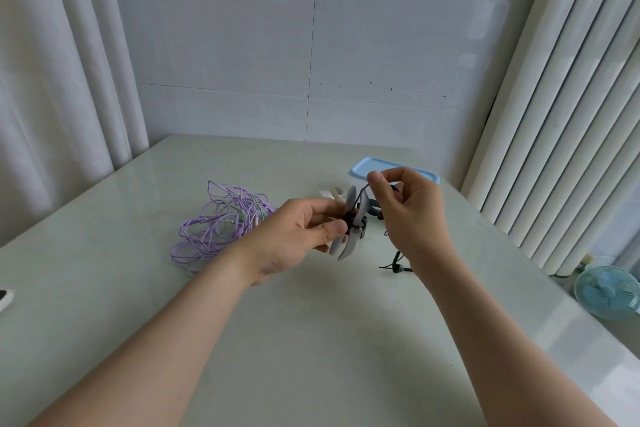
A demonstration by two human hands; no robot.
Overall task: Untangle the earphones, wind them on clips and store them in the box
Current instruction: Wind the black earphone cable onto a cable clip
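My left hand [298, 236] pinches a grey winding clip [348, 246] with black earphone cord wrapped round its middle. Just right of the clip and a little higher, my right hand [408, 211] pinches the black cord [363, 189] between thumb and forefinger. The rest of the black earphones [396, 267] trails down to the table under my right wrist. A tangle of purple earphones [218, 225] lies on the table left of my left hand. The light blue box [362, 168] stands behind my right hand, partly hidden.
A white clip [332, 192] lies on the pale table [311, 340] behind my left hand. White curtains hang at both sides, with a tiled wall at the back. A small blue fan [606, 291] stands off the table at the right. A white object [5, 298] shows at the left edge.
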